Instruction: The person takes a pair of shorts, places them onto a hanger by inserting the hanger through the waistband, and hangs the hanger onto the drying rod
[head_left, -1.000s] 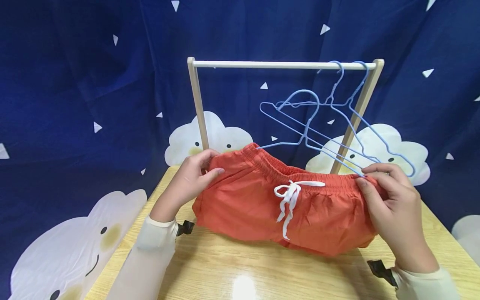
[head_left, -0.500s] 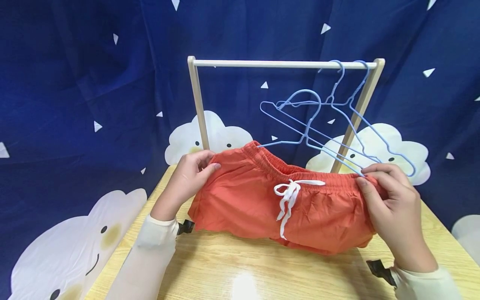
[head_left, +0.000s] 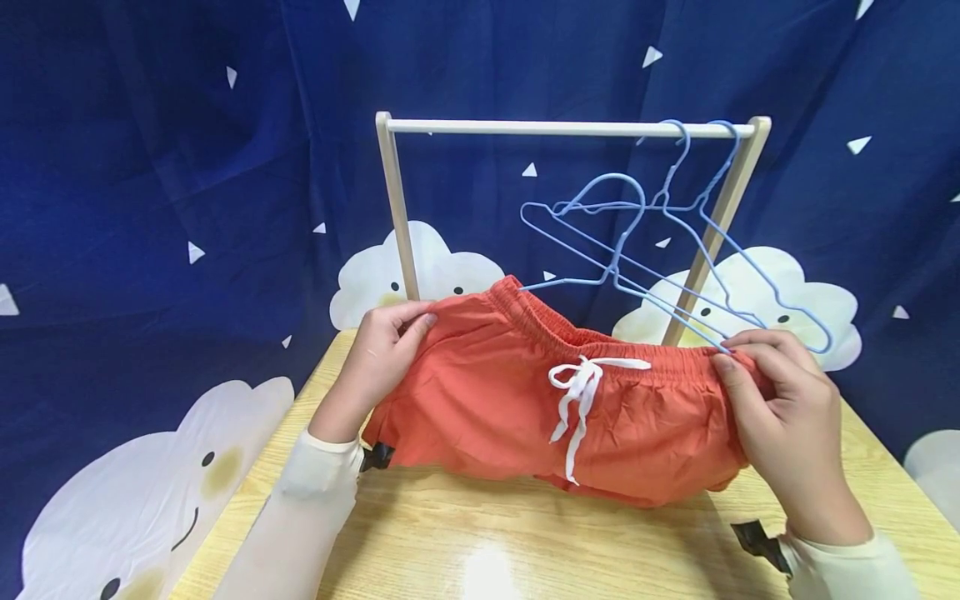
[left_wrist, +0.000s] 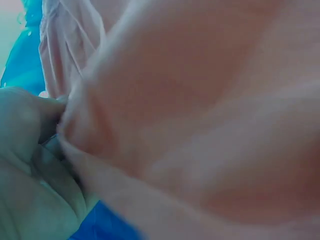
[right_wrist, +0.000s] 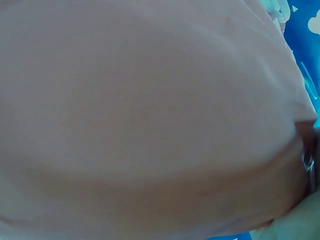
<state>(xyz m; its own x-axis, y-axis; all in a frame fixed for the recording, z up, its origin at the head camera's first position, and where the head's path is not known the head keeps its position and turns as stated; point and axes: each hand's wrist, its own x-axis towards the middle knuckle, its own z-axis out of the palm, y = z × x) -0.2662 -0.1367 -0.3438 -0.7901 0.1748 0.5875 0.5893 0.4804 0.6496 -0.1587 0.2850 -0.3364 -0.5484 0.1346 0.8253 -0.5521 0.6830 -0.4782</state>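
Orange-red shorts (head_left: 480,383) with a white drawstring bow (head_left: 581,383) hang between both hands above the table. A blue hanger (head_left: 617,258) has its lower part inside the elastic waistband, its hook standing up above. My left hand (head_left: 378,354) pinches the shorts' left side between thumb and fingers, below the waistband. At the other end my right hand (head_left: 787,417) pinches the waistband together with the hanger's right corner. Cloth fills most of both wrist views; in the left one, the left hand (left_wrist: 35,160) grips a fold at the edge.
Behind the shorts stands a small rack with a white rail (head_left: 525,127) and wooden posts. Two blue hangers (head_left: 720,242) hang from its right end, close behind the right hand. The wooden table (head_left: 450,533) lies below, before a dark blue curtain (head_left: 187,167) with white clouds.
My left hand has shifted slightly outward, drawing the shorts' left side out flatter and a little higher. The hanger's hook has risen slightly. The right hand stays almost still.
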